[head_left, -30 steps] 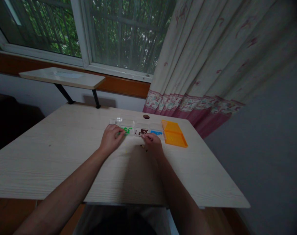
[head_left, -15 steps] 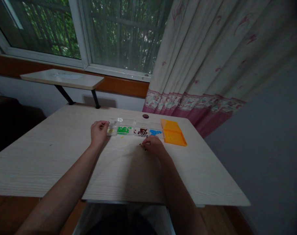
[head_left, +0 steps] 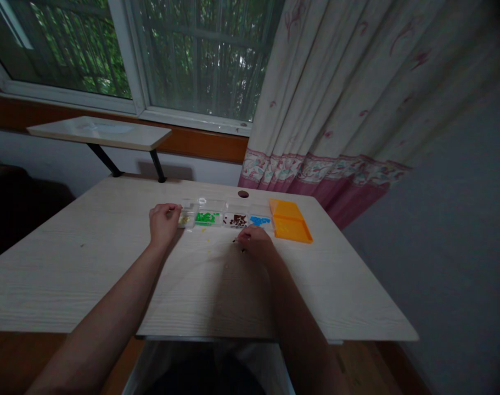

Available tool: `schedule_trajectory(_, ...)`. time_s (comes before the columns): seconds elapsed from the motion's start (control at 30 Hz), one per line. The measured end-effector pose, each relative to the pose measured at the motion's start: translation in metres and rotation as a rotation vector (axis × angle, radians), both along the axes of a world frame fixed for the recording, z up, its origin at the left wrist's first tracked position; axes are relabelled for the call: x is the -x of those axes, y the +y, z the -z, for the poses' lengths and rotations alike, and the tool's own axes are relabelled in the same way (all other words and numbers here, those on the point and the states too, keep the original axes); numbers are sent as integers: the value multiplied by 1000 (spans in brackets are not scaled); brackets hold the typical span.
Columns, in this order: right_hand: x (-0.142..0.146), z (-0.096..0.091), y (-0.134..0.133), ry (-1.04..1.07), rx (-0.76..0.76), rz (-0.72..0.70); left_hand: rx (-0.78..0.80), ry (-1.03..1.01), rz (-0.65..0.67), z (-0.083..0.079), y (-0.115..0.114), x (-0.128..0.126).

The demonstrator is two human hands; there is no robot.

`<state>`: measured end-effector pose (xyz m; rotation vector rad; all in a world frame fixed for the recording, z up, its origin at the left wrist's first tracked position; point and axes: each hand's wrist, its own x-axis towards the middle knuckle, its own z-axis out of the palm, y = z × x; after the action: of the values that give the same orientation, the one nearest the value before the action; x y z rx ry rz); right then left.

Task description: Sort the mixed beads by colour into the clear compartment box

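My left hand [head_left: 164, 224] is closed at the left end of a row of small clear plastic boxes, its fingertips on the edge of the clear box with yellowish pieces [head_left: 184, 220]. Beside that box are open boxes with green pieces [head_left: 207, 218], dark brown pieces [head_left: 238, 220] and blue pieces [head_left: 259, 221]. In front of the brown and blue ones, my right hand [head_left: 257, 242] is low over the table with thumb and fingers pinched together. Small dark bits [head_left: 243, 250] lie by its fingertips. Whatever it pinches is too small to make out.
An open orange case [head_left: 291, 224] lies right of the boxes. Tiny yellow bits [head_left: 203, 230] are on the pale wooden table [head_left: 184, 296]. A raised shelf [head_left: 101, 131] stands at the back left, and a curtain [head_left: 315, 109] hangs behind the table.
The whole view has shifted slightly, so everything appears a little further left. Both hands keep almost the same places relative to the boxes and remain closed.
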<state>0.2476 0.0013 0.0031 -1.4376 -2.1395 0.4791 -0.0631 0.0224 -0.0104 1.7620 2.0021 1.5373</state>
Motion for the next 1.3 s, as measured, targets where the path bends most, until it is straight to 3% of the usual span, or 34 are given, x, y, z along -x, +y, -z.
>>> schedule_trajectory(0.2,2,-1,2,74,-15,25,-87,5,-101,-1,-1,-2)
schedule_trajectory(0.47,2,-1,1,111,-10,50,-93,16,-76,-5,-3,-3)
schedule_trajectory(0.57,4,-1,1,212,10,68,-122,70,37,-8,-10,-16)
schedule_trajectory(0.73,11,2,2,461,176,50,-117,306,478,-16,-32,-55)
schedule_trajectory(0.83,17,1,-1,559,314,4,-97,390,664,-18,-41,-70)
schedule_trajectory(1.3,37,-7,-15,812,525,-87,-140,407,763,-15,-40,-74)
